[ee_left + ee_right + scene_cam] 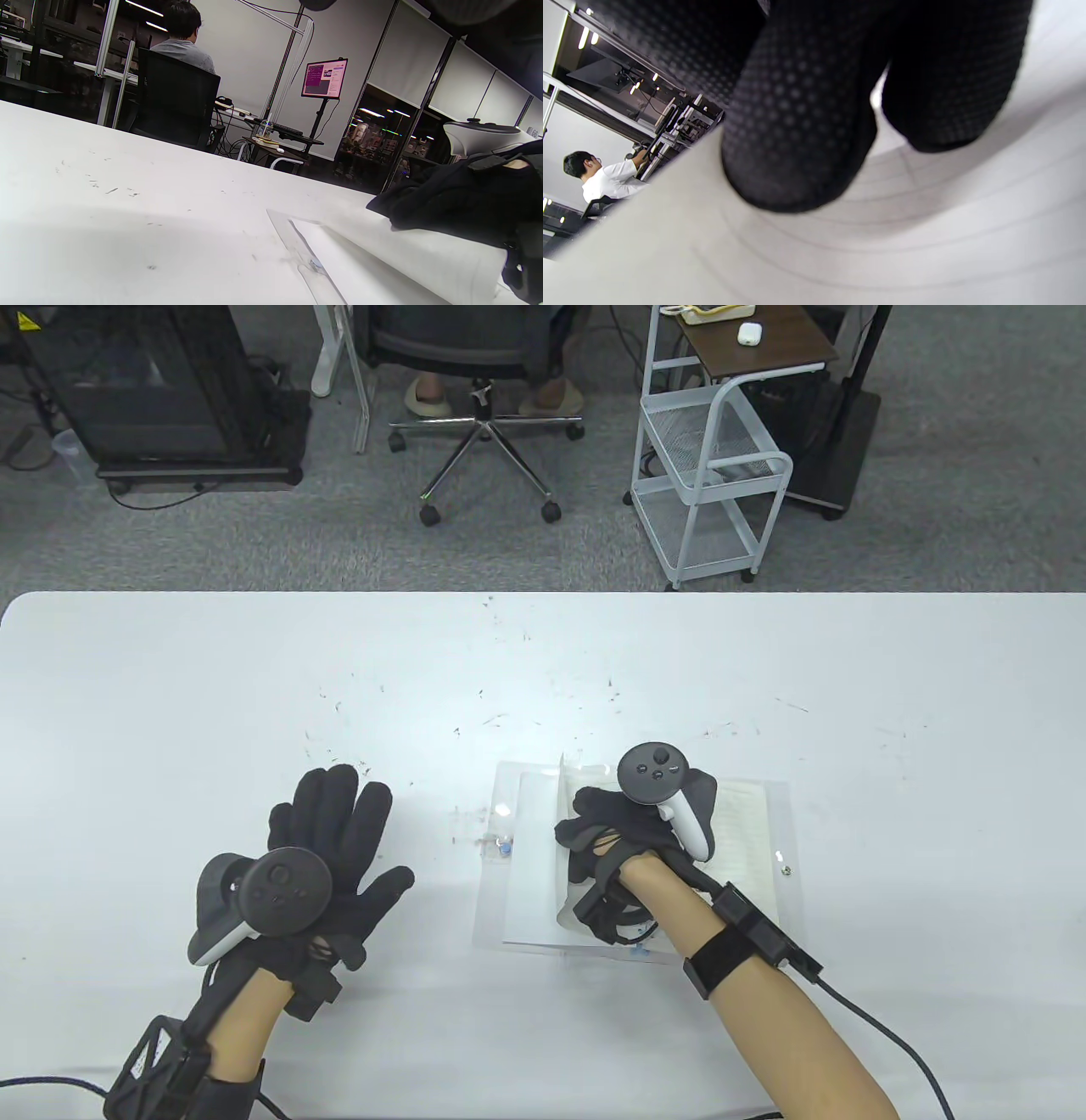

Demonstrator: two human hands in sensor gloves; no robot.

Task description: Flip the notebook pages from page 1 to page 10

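Notebook [747,831] lies open on the tabletop [170,687], right of centre. Right hand [632,823] rests on it, fingers [797,140] curled, lifting a page [560,789]. Left hand [331,848] lies flat beside it, fingers spread, holding nothing.

One notebook [747,823], two hands [339,848]

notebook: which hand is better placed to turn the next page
Right. The right hand is already over the open notebook, its fingers on a lined page that curves up. The left hand lies spread flat on the table, left of the notebook, touching no page.
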